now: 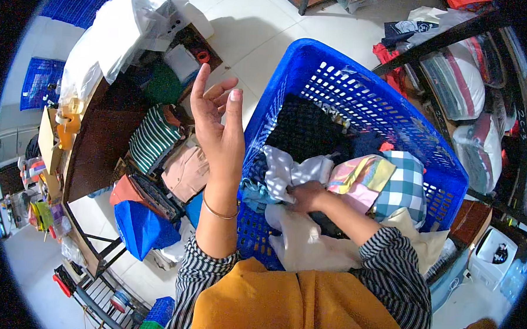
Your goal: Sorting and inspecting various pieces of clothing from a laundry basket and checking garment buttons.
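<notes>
A large blue perforated plastic basket [424, 123] stands before me, with mixed cloth inside. My right hand [308, 196] reaches into it and touches the crumpled white cloth [285, 170]; the fingertips are hidden among the fabric, so its grip is unclear. My left hand [219, 114] is raised beside the basket's left wall, fingers apart and empty. Around the right hand lie a teal cloth [257, 195], a multicoloured and pink cloth [362, 177], a teal-and-white checked cloth [401, 183] and a cream cloth [304, 241]. Dark fabric [305, 126] fills the basket's far part.
Left of the basket are folded clothes, including a green-and-white striped one [154, 137] and a pink one [186, 170], and a blue bag [143, 230]. A brown table [101, 135] stands beyond. Wrapped bundles [454, 80] fill a rack at the right.
</notes>
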A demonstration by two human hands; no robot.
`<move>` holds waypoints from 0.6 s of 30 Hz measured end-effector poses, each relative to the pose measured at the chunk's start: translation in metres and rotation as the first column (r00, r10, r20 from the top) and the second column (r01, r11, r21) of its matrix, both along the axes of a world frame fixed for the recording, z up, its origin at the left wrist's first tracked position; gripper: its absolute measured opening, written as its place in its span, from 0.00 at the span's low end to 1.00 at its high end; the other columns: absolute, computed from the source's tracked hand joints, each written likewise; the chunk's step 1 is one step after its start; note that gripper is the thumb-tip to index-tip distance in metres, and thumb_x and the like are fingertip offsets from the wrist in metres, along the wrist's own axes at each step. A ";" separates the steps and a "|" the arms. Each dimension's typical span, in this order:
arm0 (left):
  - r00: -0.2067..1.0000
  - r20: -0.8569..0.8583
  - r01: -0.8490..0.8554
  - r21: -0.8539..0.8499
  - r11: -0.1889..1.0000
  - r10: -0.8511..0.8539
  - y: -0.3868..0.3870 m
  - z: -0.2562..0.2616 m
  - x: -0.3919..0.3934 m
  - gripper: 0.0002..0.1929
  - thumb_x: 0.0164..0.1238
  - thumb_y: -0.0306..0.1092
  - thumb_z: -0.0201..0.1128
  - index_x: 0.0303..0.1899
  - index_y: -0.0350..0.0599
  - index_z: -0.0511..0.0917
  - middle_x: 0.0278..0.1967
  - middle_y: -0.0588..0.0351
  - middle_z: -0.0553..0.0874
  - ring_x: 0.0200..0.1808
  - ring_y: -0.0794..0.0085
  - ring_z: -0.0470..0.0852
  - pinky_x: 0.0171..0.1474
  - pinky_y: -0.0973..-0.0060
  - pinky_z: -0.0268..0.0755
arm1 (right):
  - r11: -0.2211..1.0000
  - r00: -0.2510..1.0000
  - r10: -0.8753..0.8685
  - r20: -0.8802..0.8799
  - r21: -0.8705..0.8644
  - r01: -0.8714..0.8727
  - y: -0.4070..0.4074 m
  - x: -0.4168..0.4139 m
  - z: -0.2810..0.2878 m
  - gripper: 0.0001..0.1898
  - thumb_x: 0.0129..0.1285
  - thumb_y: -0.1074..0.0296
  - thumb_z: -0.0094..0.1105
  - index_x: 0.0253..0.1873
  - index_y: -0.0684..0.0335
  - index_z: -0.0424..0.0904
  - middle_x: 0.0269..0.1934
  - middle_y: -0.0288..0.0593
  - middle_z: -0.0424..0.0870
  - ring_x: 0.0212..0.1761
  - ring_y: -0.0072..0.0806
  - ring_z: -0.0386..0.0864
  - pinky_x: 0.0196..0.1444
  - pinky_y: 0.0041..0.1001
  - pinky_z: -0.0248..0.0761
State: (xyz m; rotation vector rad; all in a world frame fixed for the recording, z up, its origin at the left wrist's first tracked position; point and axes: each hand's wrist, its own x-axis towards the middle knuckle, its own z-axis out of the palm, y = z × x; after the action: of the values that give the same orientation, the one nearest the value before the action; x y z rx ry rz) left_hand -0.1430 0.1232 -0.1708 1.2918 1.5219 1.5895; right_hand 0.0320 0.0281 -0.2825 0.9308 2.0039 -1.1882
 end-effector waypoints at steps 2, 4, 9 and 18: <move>1.000 -0.007 0.012 -0.001 1.000 -0.012 0.000 0.001 0.003 0.24 0.67 0.27 0.54 0.63 0.40 0.58 0.45 0.47 0.79 0.43 0.73 0.78 0.49 0.77 0.70 | 0.991 0.995 -0.098 -0.011 -0.096 0.096 0.015 0.002 -0.024 0.25 0.55 0.47 0.52 0.54 0.56 0.75 0.41 0.51 0.81 0.47 0.43 0.77 0.50 0.39 0.68; 1.000 -0.020 0.022 0.000 1.000 -0.022 0.000 0.002 0.005 0.24 0.67 0.28 0.54 0.63 0.41 0.58 0.45 0.48 0.79 0.43 0.74 0.78 0.49 0.78 0.69 | 0.964 0.981 -0.193 -0.020 -0.190 0.186 0.030 0.006 -0.069 0.28 0.56 0.42 0.51 0.56 0.55 0.74 0.43 0.52 0.80 0.49 0.45 0.76 0.53 0.40 0.66; 0.996 -0.079 -0.045 0.028 0.999 0.047 -0.006 -0.007 -0.012 0.25 0.65 0.28 0.57 0.62 0.42 0.61 0.40 0.52 0.81 0.39 0.76 0.79 0.44 0.79 0.71 | 0.408 0.856 -0.439 -0.273 0.788 0.460 0.089 -0.017 -0.079 0.29 0.59 0.42 0.46 0.56 0.59 0.72 0.59 0.51 0.66 0.61 0.51 0.61 0.60 0.52 0.55; 0.994 -0.109 -0.022 0.034 0.999 0.026 -0.008 -0.002 -0.013 0.24 0.65 0.27 0.57 0.61 0.42 0.62 0.39 0.51 0.82 0.40 0.75 0.79 0.46 0.77 0.71 | 0.740 0.937 -0.275 -0.215 0.575 0.349 0.047 -0.019 -0.128 0.10 0.42 0.64 0.58 0.29 0.63 0.81 0.38 0.50 0.80 0.42 0.39 0.77 0.47 0.33 0.71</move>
State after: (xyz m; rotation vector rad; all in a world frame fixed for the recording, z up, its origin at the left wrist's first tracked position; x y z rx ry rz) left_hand -0.1555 0.1155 -0.1733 1.4045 1.5885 1.5879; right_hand 0.0133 0.0753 -0.4109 1.6020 2.4536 -0.7558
